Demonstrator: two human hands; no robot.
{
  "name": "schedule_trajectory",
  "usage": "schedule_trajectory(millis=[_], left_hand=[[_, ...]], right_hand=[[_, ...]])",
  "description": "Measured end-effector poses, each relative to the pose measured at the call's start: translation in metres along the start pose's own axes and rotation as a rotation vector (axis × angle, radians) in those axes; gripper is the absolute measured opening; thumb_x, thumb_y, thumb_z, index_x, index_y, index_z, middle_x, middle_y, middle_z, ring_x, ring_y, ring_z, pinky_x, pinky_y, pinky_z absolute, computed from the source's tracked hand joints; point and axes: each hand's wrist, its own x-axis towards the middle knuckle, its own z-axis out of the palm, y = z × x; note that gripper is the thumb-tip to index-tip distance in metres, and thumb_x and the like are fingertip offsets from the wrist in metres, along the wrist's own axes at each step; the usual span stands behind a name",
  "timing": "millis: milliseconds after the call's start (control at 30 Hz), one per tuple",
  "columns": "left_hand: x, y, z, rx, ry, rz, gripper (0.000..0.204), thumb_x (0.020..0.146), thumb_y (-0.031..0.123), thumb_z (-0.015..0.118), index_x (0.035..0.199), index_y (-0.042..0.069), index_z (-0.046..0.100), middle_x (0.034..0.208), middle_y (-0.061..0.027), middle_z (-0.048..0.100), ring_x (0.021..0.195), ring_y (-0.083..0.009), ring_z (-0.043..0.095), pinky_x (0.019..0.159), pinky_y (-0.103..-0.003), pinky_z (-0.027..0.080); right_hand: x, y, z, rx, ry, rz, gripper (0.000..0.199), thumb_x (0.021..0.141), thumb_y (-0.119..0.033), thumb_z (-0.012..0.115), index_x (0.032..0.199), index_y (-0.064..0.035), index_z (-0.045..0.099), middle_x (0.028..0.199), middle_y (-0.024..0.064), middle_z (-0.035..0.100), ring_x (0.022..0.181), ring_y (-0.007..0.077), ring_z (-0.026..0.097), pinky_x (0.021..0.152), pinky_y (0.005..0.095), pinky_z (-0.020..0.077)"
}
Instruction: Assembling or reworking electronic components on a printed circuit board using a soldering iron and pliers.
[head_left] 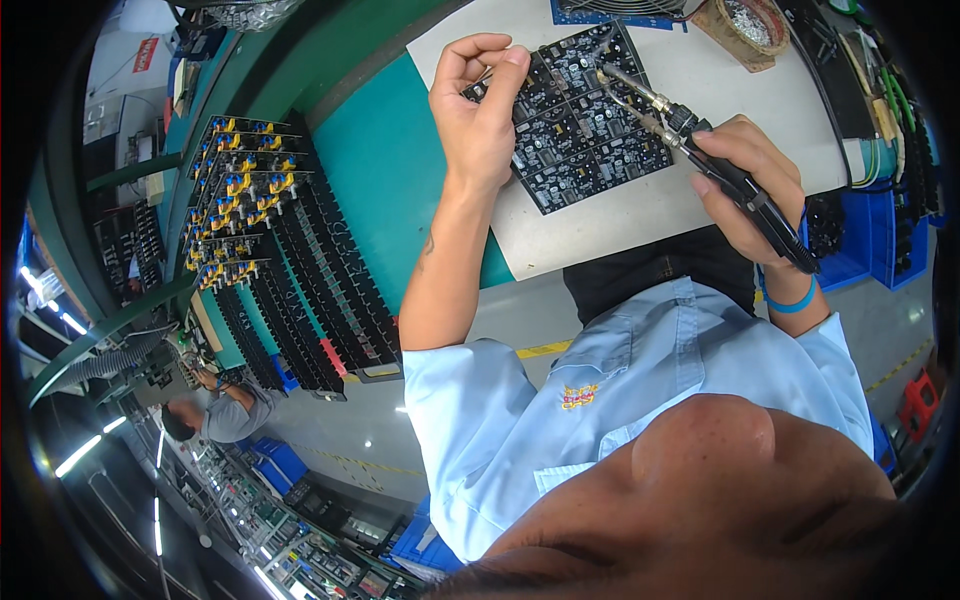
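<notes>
A black circuit board panel (pixel 575 135), crowded with small parts and divided into several sections, lies at a slant on a pale sheet (pixel 760 130). My left hand (pixel 482 115) grips its left edge, with the thumb and curled fingers closed around that side. In my right hand (pixel 750 185) is a black soldering iron (pixel 740 178), held like a pen. A thin, curved metal tube (pixel 632 112) runs alongside its metal shaft. Both tips reach the upper right part of the panel; whether they touch it I cannot tell.
Left of the sheet, racks of upright black boards (pixel 330 260) stand on the green mat (pixel 375 135), some boards carrying yellow and blue parts (pixel 240 190). A round container (pixel 745 25) sits at the far right. Blue bins (pixel 900 235) are beyond my right wrist. Another person (pixel 235 412) works at lower left.
</notes>
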Motion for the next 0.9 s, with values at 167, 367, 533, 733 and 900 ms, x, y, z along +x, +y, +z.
schedule_trajectory(millis=[167, 367, 533, 733, 900], left_hand=[[0.000, 0.000, -0.001, 0.001, -0.016, 0.025, 0.022, 0.088, 0.008, 0.071, 0.106, -0.001, 0.063, 0.087, -0.0069, 0.066, 0.081, -0.0115, 0.059, 0.078, -0.023, 0.048], [0.000, 0.000, 0.000, 0.001, -0.020, 0.026, 0.022, 0.087, 0.007, 0.071, 0.107, -0.001, 0.063, 0.086, -0.0067, 0.065, 0.080, -0.0113, 0.059, 0.077, -0.023, 0.047], [0.001, -0.002, -0.001, 0.006, -0.008, 0.008, 0.023, 0.087, 0.007, 0.071, 0.107, -0.001, 0.063, 0.086, -0.0064, 0.065, 0.080, -0.0110, 0.058, 0.078, -0.023, 0.047], [0.001, -0.002, -0.002, 0.014, 0.015, -0.046, 0.022, 0.088, 0.008, 0.070, 0.107, 0.000, 0.063, 0.086, -0.0062, 0.064, 0.081, -0.0109, 0.058, 0.079, -0.023, 0.047], [0.000, 0.000, -0.002, 0.008, 0.029, -0.081, 0.022, 0.088, 0.008, 0.069, 0.108, 0.000, 0.063, 0.086, -0.0062, 0.064, 0.081, -0.0110, 0.058, 0.079, -0.023, 0.047]], right_hand=[[0.002, -0.004, -0.003, -0.022, -0.021, -0.002, 0.042, 0.070, 0.008, 0.066, 0.112, 0.0041, 0.068, 0.089, 0.0135, 0.067, 0.075, 0.0201, 0.057, 0.068, 0.0278, 0.0465], [0.004, -0.009, -0.010, -0.038, -0.023, -0.010, 0.042, 0.070, 0.008, 0.066, 0.112, 0.0043, 0.067, 0.088, 0.0129, 0.067, 0.074, 0.0203, 0.056, 0.068, 0.0281, 0.0463], [-0.003, -0.005, -0.024, -0.048, 0.037, 0.010, 0.041, 0.073, 0.007, 0.066, 0.115, 0.0036, 0.066, 0.091, 0.0128, 0.068, 0.077, 0.0207, 0.059, 0.070, 0.0283, 0.0479], [-0.028, 0.015, -0.041, -0.242, 0.376, 0.158, 0.042, 0.080, 0.004, 0.068, 0.122, 0.0016, 0.064, 0.101, 0.0146, 0.070, 0.089, 0.0213, 0.065, 0.080, 0.0287, 0.0520], [-0.035, 0.030, -0.046, -0.284, 0.475, 0.299, 0.043, 0.083, 0.003, 0.069, 0.126, 0.0002, 0.061, 0.111, 0.0162, 0.069, 0.097, 0.0210, 0.067, 0.087, 0.0294, 0.0528]])
